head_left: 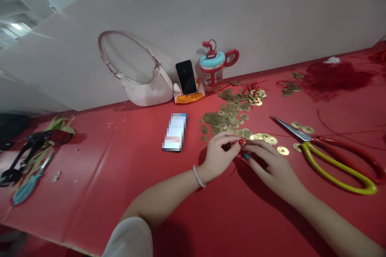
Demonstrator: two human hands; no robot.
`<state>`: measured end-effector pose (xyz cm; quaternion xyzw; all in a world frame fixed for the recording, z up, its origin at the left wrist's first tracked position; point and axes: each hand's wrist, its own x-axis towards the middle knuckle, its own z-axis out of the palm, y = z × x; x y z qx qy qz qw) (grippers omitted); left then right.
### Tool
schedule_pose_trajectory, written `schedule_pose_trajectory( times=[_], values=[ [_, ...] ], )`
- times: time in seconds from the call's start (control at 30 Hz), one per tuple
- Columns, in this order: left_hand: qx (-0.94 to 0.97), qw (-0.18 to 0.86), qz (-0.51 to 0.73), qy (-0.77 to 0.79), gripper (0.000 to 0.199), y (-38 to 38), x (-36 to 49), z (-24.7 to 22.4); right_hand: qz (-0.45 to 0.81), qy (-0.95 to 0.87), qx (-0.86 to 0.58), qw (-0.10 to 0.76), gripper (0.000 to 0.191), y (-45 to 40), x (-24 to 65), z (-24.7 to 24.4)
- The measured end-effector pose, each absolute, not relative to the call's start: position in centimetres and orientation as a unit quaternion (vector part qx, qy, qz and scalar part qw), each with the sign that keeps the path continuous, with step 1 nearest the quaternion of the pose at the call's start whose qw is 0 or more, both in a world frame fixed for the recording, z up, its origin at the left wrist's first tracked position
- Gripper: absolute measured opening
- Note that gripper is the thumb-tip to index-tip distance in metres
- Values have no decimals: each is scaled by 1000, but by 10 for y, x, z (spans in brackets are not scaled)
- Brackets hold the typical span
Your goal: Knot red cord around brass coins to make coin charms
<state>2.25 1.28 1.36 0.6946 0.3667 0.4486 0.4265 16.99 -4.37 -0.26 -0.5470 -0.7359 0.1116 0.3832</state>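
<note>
My left hand (219, 154), with a beaded bracelet at its wrist, is closed in a pinch on a thin red cord (242, 142). Close against it, my right hand (273, 168) pinches the same cord from the other side, thumb and fingertips together. A small teal spot shows at the right thumb's tip. Just beyond both hands lies a spread of brass coins (224, 118) with square holes, and a few brighter ones (283, 151) lie beside the right hand. The exact shape of the cord between the fingertips is too small to make out.
Large scissors (337, 160) with red and yellow handles lie open at the right. A tangle of red cords (337, 78) sits behind them. Along the wall stand a handbag (147, 91), a propped phone (186, 77) and a cup (212, 72). Another phone (175, 132) lies flat; blue-handled scissors (28, 188) are far left.
</note>
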Motion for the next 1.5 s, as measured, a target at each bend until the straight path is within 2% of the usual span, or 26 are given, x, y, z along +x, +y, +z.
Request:
schedule_pose_trajectory(
  times=[0.4,0.57,0.8,1.07,1.27,1.5],
  values=[
    [696,419,439,384,17,12,21,12,125,-771,-503,370,31,-46,179,-13],
    [692,421,429,400,19,13,21,12,117,-774,-490,384,22,-44,176,-7],
    [703,399,436,395,15,15,21,12,205,-742,-495,404,9,-49,174,8],
    [752,338,429,370,14,16,18,8,212,-742,-467,432,13,-52,170,23],
    [770,296,438,358,14,16,19,9,210,-738,-503,398,26,-51,166,21],
    [779,289,428,355,15,16,19,11,230,-750,-508,355,23,-48,164,15]
  ],
)
